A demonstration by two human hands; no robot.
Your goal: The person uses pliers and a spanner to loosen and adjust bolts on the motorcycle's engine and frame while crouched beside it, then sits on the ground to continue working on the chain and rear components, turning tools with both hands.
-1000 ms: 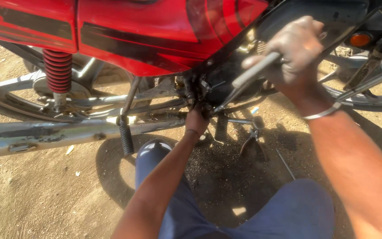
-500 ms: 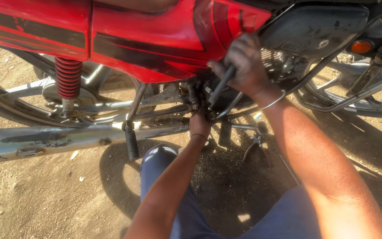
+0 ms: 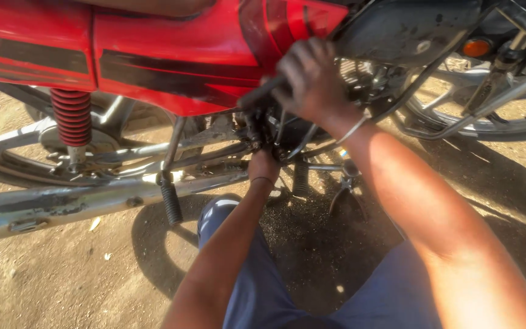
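Right hand clamped round a dark lever/tool handle up by the red side panel of the motorcycle; fingers wrapped tight, knuckles toward cam. Handle's long axis runs up-left to down-right, free end poking out left of the fist, working end dropping down-right into the engine area — can't see what it seats on, too dark. Left hand is lower and nearer, reaching up under the frame to the same spot, fingertips buried in the mechanism; grip state can't tell, looks pressed against a part rather than spread. So the worked spot lies directly above the left hand and down-left of the right fist; left hand is the closer one to it, right hand is out on the lever end. Around it: red coil shock far left, chrome exhaust pipe running left-right below, black footpeg hanging just left of the left forearm, crash guard tubing right. Knees in blue trousers near edge, dirt ground underneath.
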